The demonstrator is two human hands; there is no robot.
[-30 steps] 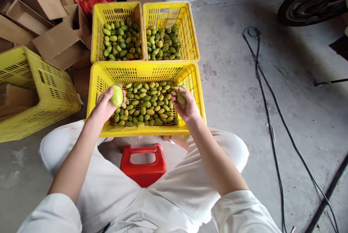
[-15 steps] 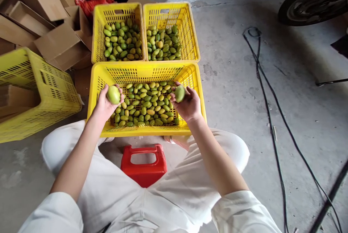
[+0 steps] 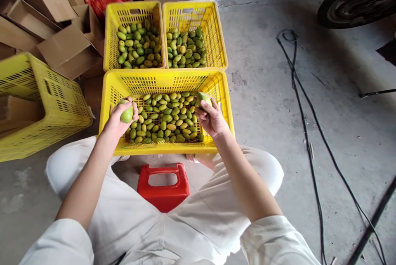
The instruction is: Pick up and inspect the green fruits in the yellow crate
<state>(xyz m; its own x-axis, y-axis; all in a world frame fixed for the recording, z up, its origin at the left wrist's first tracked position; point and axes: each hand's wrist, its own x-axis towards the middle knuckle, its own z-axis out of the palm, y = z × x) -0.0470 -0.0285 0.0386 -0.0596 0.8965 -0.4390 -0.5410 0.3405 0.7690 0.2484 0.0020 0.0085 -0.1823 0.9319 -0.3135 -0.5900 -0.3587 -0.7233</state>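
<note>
My left hand [image 3: 119,119] is closed round a green mango [image 3: 126,114] over the left side of the near yellow crate [image 3: 167,148]. My right hand [image 3: 212,118] grips a second green mango [image 3: 202,98] by its lower end, over the crate's right side. The crate holds several small green and yellowish mangoes [image 3: 165,118]. I sit in white clothes on a red stool [image 3: 163,185], with the crate at my knees.
Two more yellow crates of mangoes [image 3: 139,44] [image 3: 185,48] stand behind the near one. A yellow crate [image 3: 37,104] lies on its side at the left, with cardboard boxes [image 3: 62,46] behind it. Black cables [image 3: 309,133] run over the concrete floor at the right. A wheel [image 3: 359,1] is at the top right.
Both hands have turned their mangoes. The left one dropped slightly with its fingers curling over the fruit; the right one now holds its mango upright at the fingertips.
</note>
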